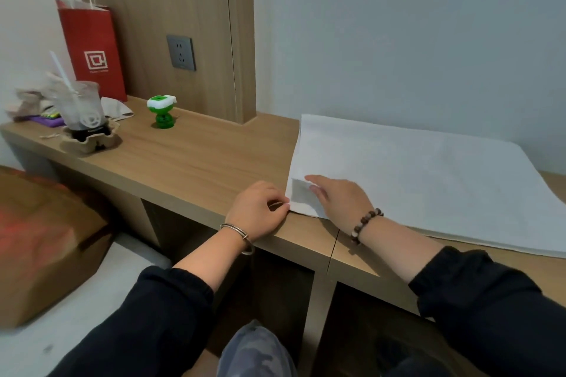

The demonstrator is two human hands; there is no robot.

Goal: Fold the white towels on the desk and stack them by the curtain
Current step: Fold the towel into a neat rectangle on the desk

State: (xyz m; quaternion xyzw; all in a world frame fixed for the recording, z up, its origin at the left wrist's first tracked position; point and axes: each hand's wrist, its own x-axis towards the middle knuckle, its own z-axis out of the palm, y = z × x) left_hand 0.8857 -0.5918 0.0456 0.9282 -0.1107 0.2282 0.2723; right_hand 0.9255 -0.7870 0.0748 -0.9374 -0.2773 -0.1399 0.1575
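A white towel point(413, 171) lies spread flat over the right half of the wooden desk point(196, 168), its far edge against the pale wall. My left hand point(258, 211) sits at the desk's front edge and pinches the towel's near left corner between thumb and fingers. My right hand point(340, 196) rests flat on the towel just right of that corner, fingers straight and pointing left. No curtain shows clearly in this view.
On the desk's left end stand a red paper bag point(92, 46), a plastic cup with a straw point(82, 107) in a cardboard holder, and a green and white device point(162, 113). A wall socket point(181, 52) sits on the wood panel. A brown box point(43, 248) stands lower left.
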